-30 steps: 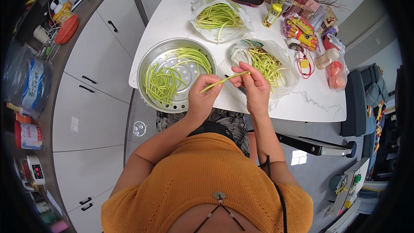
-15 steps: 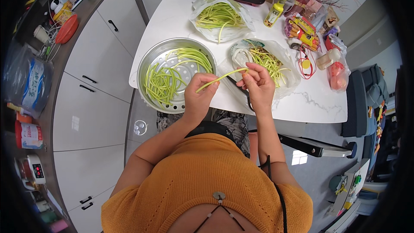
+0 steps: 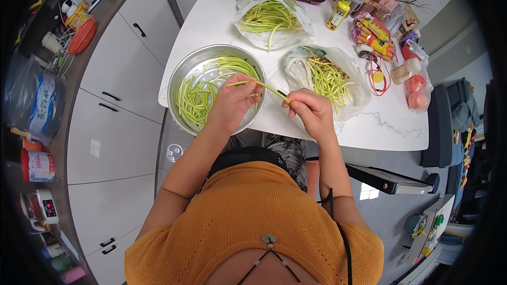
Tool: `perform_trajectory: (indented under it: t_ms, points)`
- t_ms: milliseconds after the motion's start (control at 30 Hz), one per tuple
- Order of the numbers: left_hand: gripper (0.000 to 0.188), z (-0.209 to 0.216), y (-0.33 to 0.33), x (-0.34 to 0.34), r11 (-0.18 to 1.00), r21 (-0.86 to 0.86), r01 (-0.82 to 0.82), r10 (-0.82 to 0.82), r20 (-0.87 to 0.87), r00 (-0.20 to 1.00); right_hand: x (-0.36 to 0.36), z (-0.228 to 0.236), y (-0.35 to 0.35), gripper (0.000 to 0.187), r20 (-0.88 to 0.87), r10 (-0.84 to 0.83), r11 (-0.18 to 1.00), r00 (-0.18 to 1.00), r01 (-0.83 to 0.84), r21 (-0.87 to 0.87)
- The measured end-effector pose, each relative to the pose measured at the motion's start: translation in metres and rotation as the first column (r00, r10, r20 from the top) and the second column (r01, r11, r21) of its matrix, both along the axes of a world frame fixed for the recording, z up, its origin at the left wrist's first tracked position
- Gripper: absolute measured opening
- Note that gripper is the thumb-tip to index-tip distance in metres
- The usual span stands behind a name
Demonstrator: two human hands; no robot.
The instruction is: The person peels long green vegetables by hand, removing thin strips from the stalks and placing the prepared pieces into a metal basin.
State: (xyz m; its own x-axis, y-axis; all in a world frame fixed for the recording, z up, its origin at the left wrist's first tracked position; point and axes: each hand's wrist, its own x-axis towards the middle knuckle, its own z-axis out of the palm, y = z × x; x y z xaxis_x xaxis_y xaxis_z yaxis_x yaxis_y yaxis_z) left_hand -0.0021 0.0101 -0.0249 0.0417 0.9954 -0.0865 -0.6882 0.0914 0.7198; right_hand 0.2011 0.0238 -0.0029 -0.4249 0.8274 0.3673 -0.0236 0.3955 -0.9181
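A long green garlic scape (image 3: 268, 88) is stretched between my two hands, above the table's near edge. My left hand (image 3: 232, 106) pinches one end, over the right side of a round metal pan (image 3: 178, 68) with holes in its bottom. My right hand (image 3: 312, 113) grips the other end between thumb and fingers, just in front of a plastic bag (image 3: 358, 95). Short scape pieces (image 3: 195, 100) lie in the pan, with longer ones at its back. Yellowish stems and scraps (image 3: 330, 76) fill that bag. A small dark thing, mostly hidden, shows beside my right fingertips.
Farther back on the white table (image 3: 391, 126) sits an open plastic bag of whole scapes (image 3: 270, 16). A yellow bottle (image 3: 338, 15), snack packages (image 3: 374, 37), a red cord (image 3: 377, 76) and a bag of red fruit (image 3: 417, 92) stand at the right. White cabinets (image 3: 113, 142) are on my left.
My left hand has moved up and left over the pan. My right hand has turned and dropped slightly, and the scape now slopes down toward the right instead of up.
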Motion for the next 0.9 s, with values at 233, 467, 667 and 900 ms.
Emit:
perform_trajectory:
  t_ms: [233,467,667,900]
  points:
    - [0.006,-0.008,0.0,0.004,0.98,-0.046,0.196,-0.182,0.208,0.961,0.001,-0.004,-0.003,0.012,-0.173,-0.018,0.963,0.985,-0.029,-0.267]
    - [0.008,-0.004,-0.005,0.016,0.929,-0.003,0.371,-0.362,0.209,0.909,0.0,-0.008,-0.001,0.015,0.195,-0.28,0.959,0.94,0.266,0.096]
    - [0.009,0.0,0.0,-0.008,0.948,0.076,0.308,-0.315,0.097,0.944,0.025,-0.024,0.022,0.013,0.353,-0.634,0.772,0.688,0.534,0.345]
    - [0.005,0.018,0.012,-0.082,0.979,0.067,0.194,-0.095,-0.689,0.719,0.062,-0.039,0.044,0.022,0.554,-0.681,0.727,0.479,0.53,0.436]
